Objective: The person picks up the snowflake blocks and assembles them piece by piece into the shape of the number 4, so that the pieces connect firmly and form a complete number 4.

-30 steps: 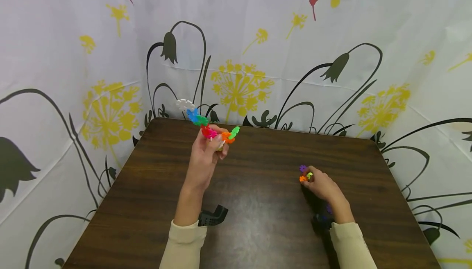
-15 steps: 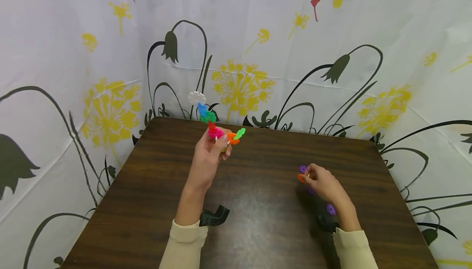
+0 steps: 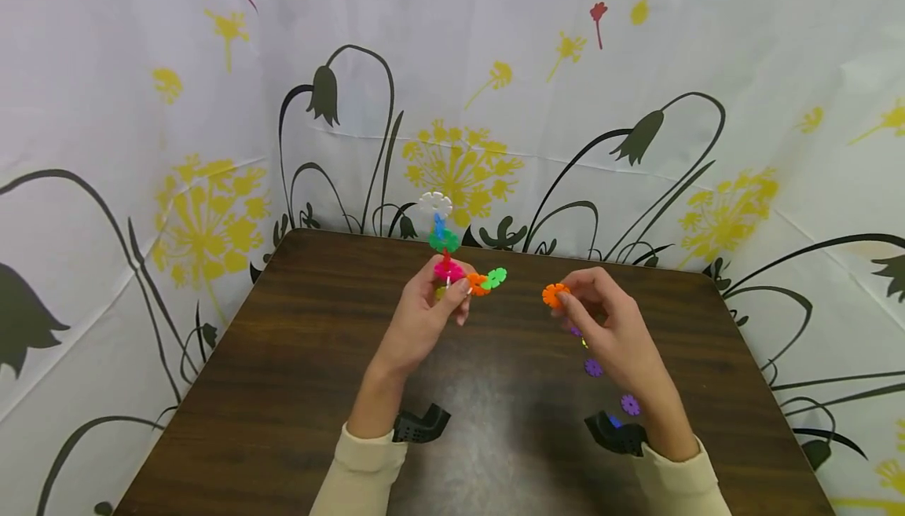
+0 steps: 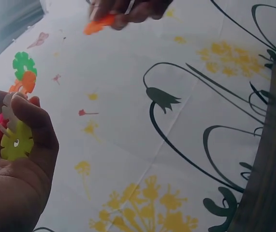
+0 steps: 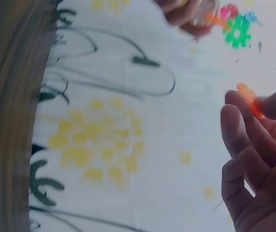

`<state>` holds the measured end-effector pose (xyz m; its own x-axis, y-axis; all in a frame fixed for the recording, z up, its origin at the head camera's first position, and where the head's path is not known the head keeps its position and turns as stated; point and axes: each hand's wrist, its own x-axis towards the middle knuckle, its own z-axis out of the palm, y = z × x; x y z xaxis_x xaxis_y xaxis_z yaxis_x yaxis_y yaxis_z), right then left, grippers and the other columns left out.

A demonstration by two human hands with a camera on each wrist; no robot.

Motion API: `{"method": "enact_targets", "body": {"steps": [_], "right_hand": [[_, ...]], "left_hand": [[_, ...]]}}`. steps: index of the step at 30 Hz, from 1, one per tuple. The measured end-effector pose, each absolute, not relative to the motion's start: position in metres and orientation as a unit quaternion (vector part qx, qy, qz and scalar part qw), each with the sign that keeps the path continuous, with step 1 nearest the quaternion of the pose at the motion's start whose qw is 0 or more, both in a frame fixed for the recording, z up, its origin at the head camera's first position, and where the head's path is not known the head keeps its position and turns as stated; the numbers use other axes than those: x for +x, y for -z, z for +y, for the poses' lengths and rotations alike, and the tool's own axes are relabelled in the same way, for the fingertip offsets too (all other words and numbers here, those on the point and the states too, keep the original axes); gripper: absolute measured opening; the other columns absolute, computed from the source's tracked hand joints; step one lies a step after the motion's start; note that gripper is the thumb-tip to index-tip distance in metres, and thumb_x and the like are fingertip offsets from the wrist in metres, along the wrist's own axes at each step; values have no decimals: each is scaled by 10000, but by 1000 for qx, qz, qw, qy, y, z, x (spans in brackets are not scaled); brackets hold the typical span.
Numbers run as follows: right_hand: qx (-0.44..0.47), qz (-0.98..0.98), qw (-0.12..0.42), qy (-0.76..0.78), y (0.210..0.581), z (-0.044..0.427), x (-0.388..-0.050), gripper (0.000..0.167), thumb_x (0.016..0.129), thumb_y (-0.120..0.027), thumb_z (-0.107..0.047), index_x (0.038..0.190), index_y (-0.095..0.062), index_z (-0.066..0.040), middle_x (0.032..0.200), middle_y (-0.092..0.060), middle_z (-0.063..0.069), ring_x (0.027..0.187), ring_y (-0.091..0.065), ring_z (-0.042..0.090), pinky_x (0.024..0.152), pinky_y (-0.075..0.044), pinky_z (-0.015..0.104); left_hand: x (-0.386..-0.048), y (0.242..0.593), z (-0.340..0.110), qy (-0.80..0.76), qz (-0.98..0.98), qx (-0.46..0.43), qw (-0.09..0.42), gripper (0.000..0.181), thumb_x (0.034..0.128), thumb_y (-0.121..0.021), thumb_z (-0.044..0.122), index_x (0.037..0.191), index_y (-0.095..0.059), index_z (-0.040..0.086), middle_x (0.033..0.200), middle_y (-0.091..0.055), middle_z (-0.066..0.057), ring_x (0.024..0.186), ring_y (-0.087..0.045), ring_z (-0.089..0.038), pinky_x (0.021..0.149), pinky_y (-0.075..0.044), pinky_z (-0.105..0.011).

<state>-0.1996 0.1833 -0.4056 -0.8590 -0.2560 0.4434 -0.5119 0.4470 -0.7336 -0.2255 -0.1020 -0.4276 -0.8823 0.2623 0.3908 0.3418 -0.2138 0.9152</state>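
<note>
My left hand point(image 3: 420, 323) pinches a chain of interlocking snowflake discs above the table. From its top run a white disc point(image 3: 435, 203), a blue one, a green one point(image 3: 444, 240), a red one and a pink one point(image 3: 448, 270). Beyond the thumb, an orange disc point(image 3: 478, 285) and a light green disc point(image 3: 496, 278) stick out to the right. The left wrist view shows a yellow disc point(image 4: 18, 141) against the palm. Between thumb and fingers, my right hand point(image 3: 613, 323) pinches a single orange snowflake disc point(image 3: 555, 295), apart from the chain.
Below the right hand, loose discs lie on the dark wooden table point(image 3: 297, 375): a purple disc point(image 3: 593, 367), another purple disc point(image 3: 630, 404) and a partly covered blue disc point(image 3: 615, 422). A flower-printed curtain point(image 3: 537, 21) hangs behind the table.
My right hand has lifted the orange disc and carried it left and farther from me. My left hand has shifted right, and the chain's white end now points more upright.
</note>
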Motion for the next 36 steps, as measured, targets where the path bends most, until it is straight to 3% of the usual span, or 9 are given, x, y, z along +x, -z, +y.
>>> {"method": "enact_targets", "body": {"steps": [5, 9, 13, 15, 18, 22, 25, 29, 36], "right_hand": [[257, -810, 147, -505, 397, 166, -196, 176, 1057, -593, 27, 1172, -640, -97, 959, -749, 37, 789, -677, 162, 717, -579, 228], [200, -777, 140, -580, 406, 141, -191, 122, 1047, -546, 38, 1051, -635, -46, 885, -718, 122, 730, -651, 202, 670, -559, 253], [124, -824, 74, -548, 447, 112, -180, 81, 1051, -591, -49, 1073, -651, -99, 917, -717, 88, 730, -628, 190, 636, -527, 280], [137, -886, 10, -443, 474, 105, -172, 119, 1057, -648, -154, 1175, -669, -161, 1060, -735, 25, 871, -667, 162, 723, -561, 312], [217, -928, -89, -288, 507, 93, -157, 389, 1059, -687, -378, 1415, -615, -240, 1362, -684, -5, 1182, -670, 197, 945, -592, 436], [336, -923, -124, -140, 538, 78, -135, 591, 1039, -691, -505, 1576, -492, -357, 1611, -505, 19, 1406, -562, 264, 1049, -562, 530], [357, -919, -102, -129, 551, 76, -130, 436, 1054, -718, -333, 1477, -611, -330, 1474, -565, 24, 1226, -610, 203, 907, -603, 389], [334, -914, -115, -198, 558, 82, -139, 281, 1027, -747, -141, 1293, -727, -230, 1162, -610, -28, 959, -561, 70, 776, -547, 241], [269, -929, -145, -210, 555, 99, -147, 345, 948, -854, -257, 1247, -708, -171, 1010, -587, -42, 819, -487, 58, 711, -474, 253]], "left_hand": [[-223, 432, -99, 731, -633, -253, 19, 177, 1095, -594, 64, 1249, -583, -22, 915, -580, -43, 749, -579, -153, 681, -549, -227], [-223, 432, -98, 727, -639, -252, 15, 155, 1098, -596, 79, 1232, -596, 2, 925, -587, -58, 755, -579, -192, 679, -552, -250], [-227, 426, -99, 723, -642, -254, 21, 166, 1101, -601, 104, 1244, -597, 18, 916, -586, -56, 755, -574, -201, 684, -556, -276], [-229, 421, -102, 727, -638, -253, 26, 175, 1102, -599, 102, 1258, -594, 22, 909, -583, -49, 756, -567, -181, 684, -550, -269], [-231, 414, -110, 735, -631, -244, 52, 176, 1099, -593, 84, 1252, -590, -1, 899, -590, -37, 759, -565, -167, 678, -544, -248], [-230, 409, -120, 737, -632, -227, 81, 164, 1096, -590, 78, 1234, -593, -10, 895, -596, -54, 764, -565, -171, 676, -540, -237], [-228, 407, -122, 737, -632, -225, 82, 160, 1099, -585, 88, 1233, -598, 0, 912, -596, -87, 775, -565, -183, 683, -539, -242], [-225, 410, -122, 739, -633, -218, 77, 166, 1099, -582, 88, 1236, -599, -5, 913, -594, -83, 780, -565, -184, 690, -535, -239], [-218, 420, -120, 740, -633, -220, 51, 149, 1095, -593, 87, 1226, -596, 16, 906, -597, -54, 800, -576, -186, 715, -548, -245]]}}
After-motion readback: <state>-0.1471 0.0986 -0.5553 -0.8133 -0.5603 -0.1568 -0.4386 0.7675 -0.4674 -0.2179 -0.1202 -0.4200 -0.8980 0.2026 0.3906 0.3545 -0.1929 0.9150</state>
